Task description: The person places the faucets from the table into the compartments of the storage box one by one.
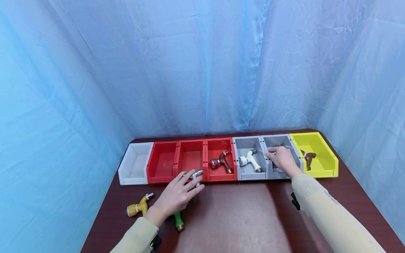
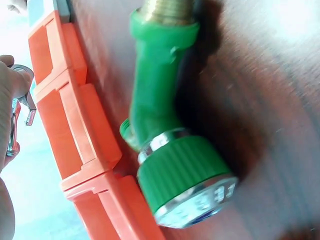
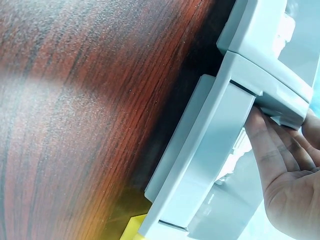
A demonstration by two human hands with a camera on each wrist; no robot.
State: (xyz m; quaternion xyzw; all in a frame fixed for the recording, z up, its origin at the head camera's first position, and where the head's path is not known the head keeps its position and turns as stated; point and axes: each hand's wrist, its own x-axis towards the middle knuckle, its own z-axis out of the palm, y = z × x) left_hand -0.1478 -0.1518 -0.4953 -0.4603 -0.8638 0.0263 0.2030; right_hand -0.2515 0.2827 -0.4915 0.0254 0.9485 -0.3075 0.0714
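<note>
My left hand (image 1: 178, 193) holds a chrome tap (image 1: 197, 173) between its fingers, just in front of the red bins; part of the tap also shows in the left wrist view (image 2: 30, 107). Below this hand a green tap (image 2: 157, 85) lies on the table, mostly covered by the hand in the head view. My right hand (image 1: 283, 160) reaches into the right grey bin (image 3: 210, 140). Its fingers and thumb appear to pinch the wall (image 3: 270, 82) between the two grey bins. A tap with pale and shiny parts (image 3: 235, 162) lies partly hidden inside.
A yellow tap (image 1: 137, 207) lies at the table's left. Along the back stand a white bin (image 1: 134, 181), several red bins (image 1: 162, 178), grey bins and a yellow bin (image 1: 324, 172). They hold a brown tap (image 1: 224, 161), a white tap (image 1: 251, 161) and another brown tap (image 1: 309, 158).
</note>
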